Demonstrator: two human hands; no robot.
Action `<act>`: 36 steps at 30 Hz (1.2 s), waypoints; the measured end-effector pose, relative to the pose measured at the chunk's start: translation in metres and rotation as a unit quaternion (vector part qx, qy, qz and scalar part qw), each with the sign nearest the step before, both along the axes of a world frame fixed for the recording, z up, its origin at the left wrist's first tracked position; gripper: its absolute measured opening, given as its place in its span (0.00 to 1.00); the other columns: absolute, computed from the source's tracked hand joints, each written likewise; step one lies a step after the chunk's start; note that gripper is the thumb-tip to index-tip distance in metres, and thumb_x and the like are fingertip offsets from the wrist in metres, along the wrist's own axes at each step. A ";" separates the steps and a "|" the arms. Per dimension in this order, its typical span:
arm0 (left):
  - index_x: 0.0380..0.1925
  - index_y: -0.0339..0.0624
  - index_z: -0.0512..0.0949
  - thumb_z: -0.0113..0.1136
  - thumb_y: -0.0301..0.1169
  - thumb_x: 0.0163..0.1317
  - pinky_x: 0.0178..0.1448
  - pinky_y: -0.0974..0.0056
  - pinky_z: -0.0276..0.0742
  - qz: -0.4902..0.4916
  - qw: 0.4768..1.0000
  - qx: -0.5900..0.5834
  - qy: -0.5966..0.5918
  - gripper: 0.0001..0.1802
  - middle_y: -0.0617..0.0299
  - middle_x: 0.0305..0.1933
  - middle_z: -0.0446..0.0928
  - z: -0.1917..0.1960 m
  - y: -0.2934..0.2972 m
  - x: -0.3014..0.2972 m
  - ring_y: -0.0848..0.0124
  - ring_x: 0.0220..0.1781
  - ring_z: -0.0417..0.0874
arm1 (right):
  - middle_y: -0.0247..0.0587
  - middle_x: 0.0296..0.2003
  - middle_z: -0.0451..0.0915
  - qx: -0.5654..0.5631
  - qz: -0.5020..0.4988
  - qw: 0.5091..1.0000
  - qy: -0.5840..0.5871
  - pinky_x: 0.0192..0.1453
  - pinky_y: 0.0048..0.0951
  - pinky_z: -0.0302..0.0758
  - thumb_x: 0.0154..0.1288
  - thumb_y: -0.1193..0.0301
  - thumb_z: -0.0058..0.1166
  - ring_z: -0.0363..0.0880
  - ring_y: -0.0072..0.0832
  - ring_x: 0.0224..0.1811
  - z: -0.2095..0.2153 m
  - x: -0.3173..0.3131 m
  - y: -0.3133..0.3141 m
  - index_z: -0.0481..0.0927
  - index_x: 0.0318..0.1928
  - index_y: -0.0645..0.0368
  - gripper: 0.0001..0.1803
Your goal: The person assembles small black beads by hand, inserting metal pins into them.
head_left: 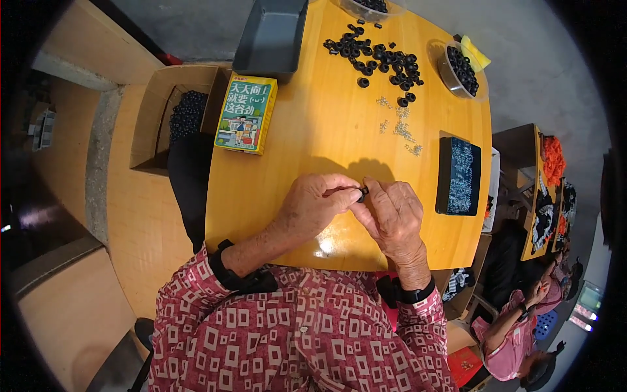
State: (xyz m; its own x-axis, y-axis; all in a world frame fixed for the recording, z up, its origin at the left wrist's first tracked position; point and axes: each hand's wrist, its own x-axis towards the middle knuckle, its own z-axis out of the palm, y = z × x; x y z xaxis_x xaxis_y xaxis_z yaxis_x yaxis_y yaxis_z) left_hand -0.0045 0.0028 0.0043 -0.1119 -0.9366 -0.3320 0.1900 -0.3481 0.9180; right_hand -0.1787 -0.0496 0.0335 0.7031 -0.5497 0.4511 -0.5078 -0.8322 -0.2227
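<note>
Over the near part of the yellow table (pixel 294 130), my two hands meet at the fingertips. My left hand (pixel 319 201) is closed in a pinch on a small black part (pixel 363 193). Thumb and fingers of my right hand (pixel 394 212) close on the same part from the other side. Most of it is hidden by the fingers. Farther off lies a loose spread of small round black parts with holes (pixel 364 83). Just nearer than these are scattered tiny shiny metal pieces (pixel 401 127). To the right sits a dark tray (pixel 444 189) full of similar bright pieces.
A green and yellow box (pixel 245 117) stands at the table's left edge, near a grey bin (pixel 268 39). Clear bowls of black parts (pixel 462 70) stand right and far. An open carton (pixel 153 117) is on the left. Another person (pixel 513 333) sits at the right.
</note>
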 end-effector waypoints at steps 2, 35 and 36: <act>0.43 0.30 0.81 0.60 0.31 0.65 0.43 0.71 0.78 0.012 1.000 -0.019 -0.019 0.14 0.61 0.34 0.83 0.003 0.000 -0.003 0.78 0.37 0.81 | 0.41 0.25 0.73 -0.001 0.001 1.000 -0.002 0.31 0.32 0.73 0.50 0.66 0.71 0.75 0.33 0.26 0.001 0.000 -0.001 0.80 0.41 0.68 0.22; 0.57 0.33 0.72 0.42 0.47 0.76 0.65 0.62 0.68 0.067 0.985 -0.102 0.125 0.27 0.53 0.55 0.76 0.019 -0.015 -0.011 0.66 0.57 0.76 | 0.39 0.23 0.74 0.033 0.042 0.991 -0.125 0.29 0.33 0.73 0.49 0.72 0.68 0.76 0.34 0.25 0.003 0.032 -0.007 0.78 0.27 0.61 0.10; 0.57 0.33 0.72 0.42 0.47 0.76 0.65 0.62 0.68 0.066 0.985 -0.103 0.125 0.27 0.53 0.55 0.76 0.019 -0.016 -0.012 0.66 0.57 0.76 | 0.40 0.23 0.75 0.030 0.057 0.987 -0.145 0.28 0.33 0.72 0.47 0.73 0.67 0.75 0.35 0.24 0.002 0.035 -0.007 0.78 0.27 0.62 0.10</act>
